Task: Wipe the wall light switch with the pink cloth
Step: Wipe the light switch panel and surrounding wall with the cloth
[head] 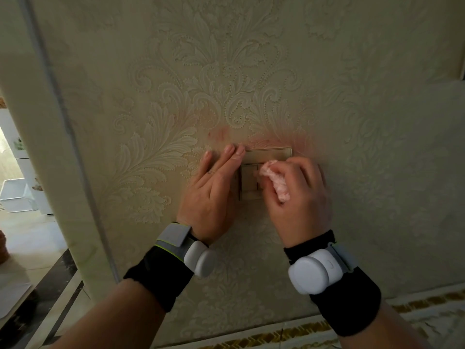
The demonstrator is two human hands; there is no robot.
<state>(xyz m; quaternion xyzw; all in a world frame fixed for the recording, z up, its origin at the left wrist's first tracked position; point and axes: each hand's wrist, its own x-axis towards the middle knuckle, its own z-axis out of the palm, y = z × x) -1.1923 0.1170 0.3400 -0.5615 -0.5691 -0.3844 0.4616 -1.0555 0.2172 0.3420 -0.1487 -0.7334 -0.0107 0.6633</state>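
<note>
A beige wall light switch (251, 181) with several rocker keys is set in cream damask wallpaper. My right hand (300, 197) holds a bunched pink cloth (275, 181) and presses it against the right part of the switch plate, covering that side. My left hand (214, 191) lies flat on the wall with its fingers apart and extended, its fingertips overlapping the plate's upper left corner. Both wrists wear black bands with white sensor pods.
Reddish smudges (221, 133) mark the wallpaper just above the switch. The wall ends at a corner trim (68, 137) on the left, with a lit room and white furniture (22, 187) beyond. A patterned gold border (276, 336) runs along the floor below.
</note>
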